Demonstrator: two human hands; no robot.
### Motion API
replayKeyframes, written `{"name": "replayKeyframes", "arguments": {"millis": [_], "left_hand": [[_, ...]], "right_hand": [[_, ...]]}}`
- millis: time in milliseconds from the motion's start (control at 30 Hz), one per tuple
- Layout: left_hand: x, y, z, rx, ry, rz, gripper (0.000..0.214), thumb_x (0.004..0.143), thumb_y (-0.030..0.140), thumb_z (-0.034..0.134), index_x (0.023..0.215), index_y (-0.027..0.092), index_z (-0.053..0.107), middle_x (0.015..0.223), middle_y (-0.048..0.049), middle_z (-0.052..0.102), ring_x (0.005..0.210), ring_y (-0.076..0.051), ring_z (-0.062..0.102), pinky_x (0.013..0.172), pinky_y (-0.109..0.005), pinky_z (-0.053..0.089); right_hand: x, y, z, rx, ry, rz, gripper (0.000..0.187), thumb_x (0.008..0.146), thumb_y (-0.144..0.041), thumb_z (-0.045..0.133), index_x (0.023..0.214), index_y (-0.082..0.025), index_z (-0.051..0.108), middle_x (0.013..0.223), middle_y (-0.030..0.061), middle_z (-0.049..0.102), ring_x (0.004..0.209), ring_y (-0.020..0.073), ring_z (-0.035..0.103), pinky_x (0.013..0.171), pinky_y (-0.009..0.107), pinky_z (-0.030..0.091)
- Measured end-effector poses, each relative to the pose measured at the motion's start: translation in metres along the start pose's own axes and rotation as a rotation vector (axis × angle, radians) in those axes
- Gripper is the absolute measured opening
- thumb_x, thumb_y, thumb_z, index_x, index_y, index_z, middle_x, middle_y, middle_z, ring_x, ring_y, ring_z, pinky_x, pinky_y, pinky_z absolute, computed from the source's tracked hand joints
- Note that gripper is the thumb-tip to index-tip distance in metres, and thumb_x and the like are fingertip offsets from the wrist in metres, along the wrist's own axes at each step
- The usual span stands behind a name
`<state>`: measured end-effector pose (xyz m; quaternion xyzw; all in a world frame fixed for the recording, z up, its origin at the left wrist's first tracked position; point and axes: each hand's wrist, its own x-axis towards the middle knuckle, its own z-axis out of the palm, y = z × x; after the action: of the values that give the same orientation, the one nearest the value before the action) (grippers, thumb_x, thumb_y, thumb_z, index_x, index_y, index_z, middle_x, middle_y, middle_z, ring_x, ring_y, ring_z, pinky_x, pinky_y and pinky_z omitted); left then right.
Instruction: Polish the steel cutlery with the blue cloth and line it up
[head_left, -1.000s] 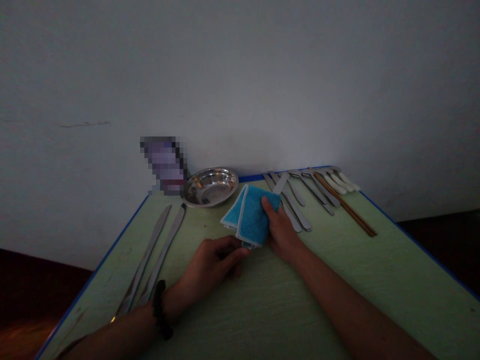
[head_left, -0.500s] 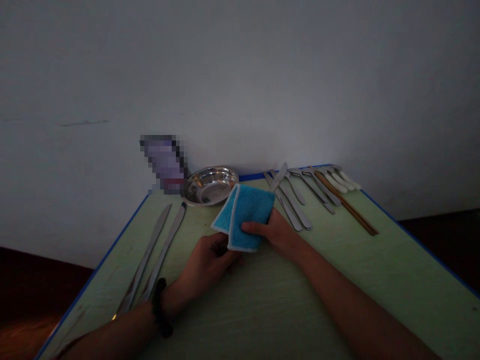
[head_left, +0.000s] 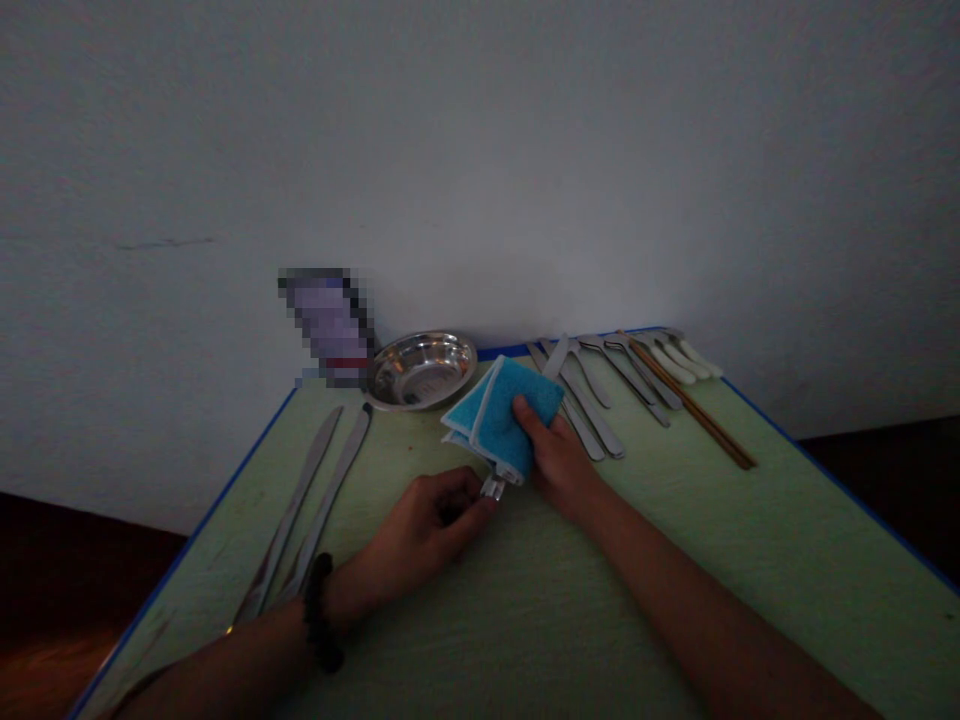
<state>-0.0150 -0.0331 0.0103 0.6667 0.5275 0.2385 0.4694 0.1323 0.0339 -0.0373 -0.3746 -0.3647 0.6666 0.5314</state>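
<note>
My right hand [head_left: 555,462] grips a folded blue cloth [head_left: 501,412] wrapped around a metal table knife. The knife's tip [head_left: 556,356] sticks out of the cloth at the far side. Its handle end [head_left: 493,487] pokes out near me, pinched by the closed fingers of my left hand [head_left: 427,525]. A dark band circles my left wrist. Both hands rest low over the green table [head_left: 675,540].
Two long knives [head_left: 307,515] lie at the table's left. A steel bowl [head_left: 421,371] stands at the back by the wall, beside a blurred object. Several spoons, knives and wooden chopsticks [head_left: 694,410] lie in a row at the back right.
My right hand slid the cloth along the knife toward the tip, and the handle end now shows between cloth and left hand. The left hand kept its hold.
</note>
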Motion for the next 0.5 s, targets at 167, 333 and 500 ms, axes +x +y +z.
{"name": "replayKeyframes", "arguments": {"millis": [167, 333, 500], "left_hand": [[0.0, 0.001, 0.0, 0.0, -0.028, -0.014, 0.03, 0.088, 0.04, 0.046, 0.068, 0.018, 0.047, 0.052, 0.0068, 0.047, 0.046, -0.008, 0.043, 0.044, -0.019, 0.033], [0.001, 0.003, 0.0, 0.027, -0.014, -0.015, 0.032, 0.088, 0.041, 0.044, 0.07, 0.016, 0.052, 0.051, 0.0056, 0.05, 0.046, -0.008, 0.044, 0.045, -0.019, 0.035], [0.001, -0.002, 0.001, 0.017, -0.005, -0.008, 0.033, 0.088, 0.039, 0.044, 0.065, 0.017, 0.051, 0.049, 0.006, 0.049, 0.044, -0.008, 0.043, 0.044, -0.019, 0.034]], "right_hand": [[0.0, -0.001, 0.001, 0.05, 0.024, 0.013, 0.043, 0.07, -0.051, 0.063, 0.099, -0.02, 0.062, 0.091, 0.0026, 0.069, 0.084, 0.0173, 0.064, 0.083, 0.034, 0.046], [-0.004, -0.004, 0.0, 0.007, -0.041, -0.015, 0.038, 0.072, -0.05, 0.062, 0.097, -0.021, 0.064, 0.092, 0.0033, 0.07, 0.089, 0.0183, 0.064, 0.083, 0.034, 0.047], [-0.01, -0.013, -0.002, -0.082, -0.222, -0.023, 0.04, 0.065, -0.035, 0.073, 0.102, -0.022, 0.061, 0.1, 0.0033, 0.069, 0.089, 0.0188, 0.064, 0.084, 0.037, 0.049]]}}
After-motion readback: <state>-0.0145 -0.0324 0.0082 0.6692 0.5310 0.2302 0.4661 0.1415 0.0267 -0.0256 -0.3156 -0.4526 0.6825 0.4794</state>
